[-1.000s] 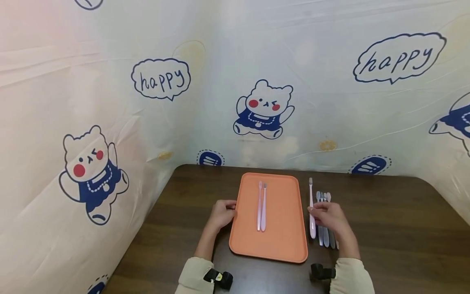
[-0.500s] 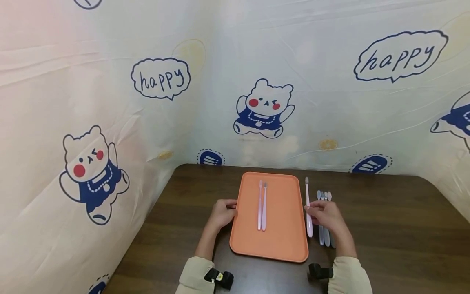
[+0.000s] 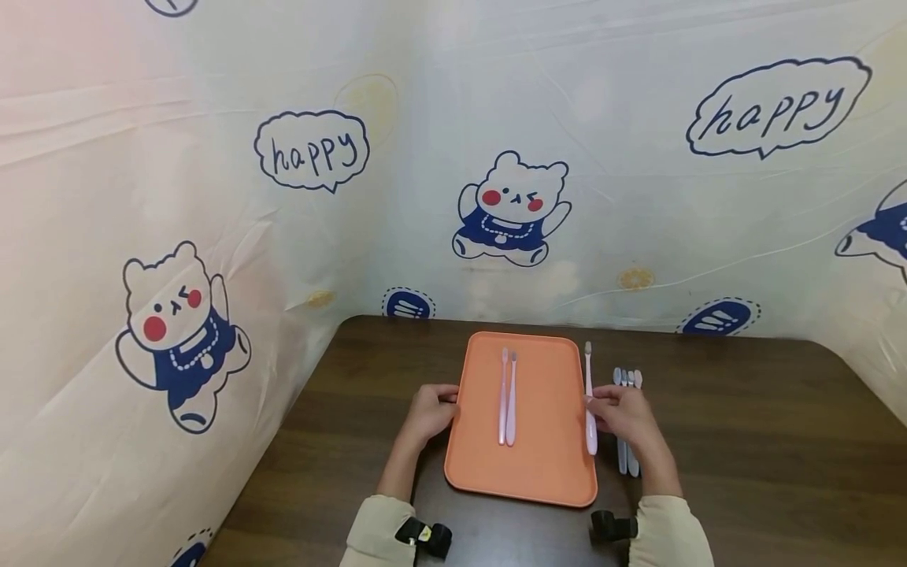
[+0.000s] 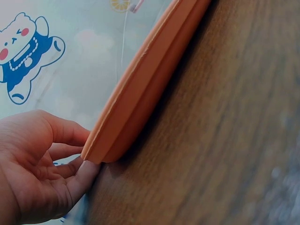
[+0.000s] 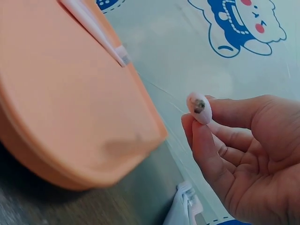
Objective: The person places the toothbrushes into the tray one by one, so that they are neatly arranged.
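My right hand pinches a pale pink toothbrush by its handle, head pointing away from me, at the tray's right edge. In the right wrist view the toothbrush is seen end-on between thumb and fingers, apart from the tray. An orange rectangular tray carries a thin pink toothbrush and a thicker lilac one, side by side. At the tray's left edge my left hand grips the rim; the left wrist view shows thumb and fingers on it.
Several bluish and grey toothbrushes lie in a row on the dark wooden table, partly hidden by my right hand. Behind the table hangs a printed curtain with cartoon bears.
My right hand has moved left with the pink toothbrush, from beside the row of toothbrushes to the tray's right edge. The left hand stays at the tray's rim.
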Tool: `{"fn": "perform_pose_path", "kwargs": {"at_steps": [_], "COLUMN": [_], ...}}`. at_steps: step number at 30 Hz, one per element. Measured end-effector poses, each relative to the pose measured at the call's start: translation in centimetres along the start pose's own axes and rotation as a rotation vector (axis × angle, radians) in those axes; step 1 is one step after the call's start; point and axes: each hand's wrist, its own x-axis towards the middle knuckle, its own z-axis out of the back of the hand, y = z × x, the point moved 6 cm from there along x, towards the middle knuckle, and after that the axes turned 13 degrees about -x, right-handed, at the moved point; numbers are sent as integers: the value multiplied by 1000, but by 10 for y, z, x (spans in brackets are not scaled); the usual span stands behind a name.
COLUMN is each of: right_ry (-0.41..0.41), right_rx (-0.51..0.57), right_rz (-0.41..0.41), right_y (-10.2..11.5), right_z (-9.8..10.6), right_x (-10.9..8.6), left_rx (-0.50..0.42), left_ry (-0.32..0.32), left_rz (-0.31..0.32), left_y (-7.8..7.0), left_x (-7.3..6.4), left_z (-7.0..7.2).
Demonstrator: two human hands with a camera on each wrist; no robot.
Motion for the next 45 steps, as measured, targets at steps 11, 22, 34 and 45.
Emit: {"fn": "perform_pose_path", "kwargs": {"at_steps": [11,22,34,45], "right_ry": [-13,-31,-34,-36], "right_rx": [-21,-11,-19,-16], "right_rz": [20,42,38,28], "right_y": [10,15,18,23], "right_z": [-12,-21,-30,-35], "right_x": [1,2,4,4], "left_rx": [5,10,9,17], "left_ry": [-5,-1,-1,0], "left_rz": [11,0,-15,-21], "left_y": [0,0,-1,-2], "left_x": [-1,0,-1,-1], "left_z": [1,0,0,0]}}
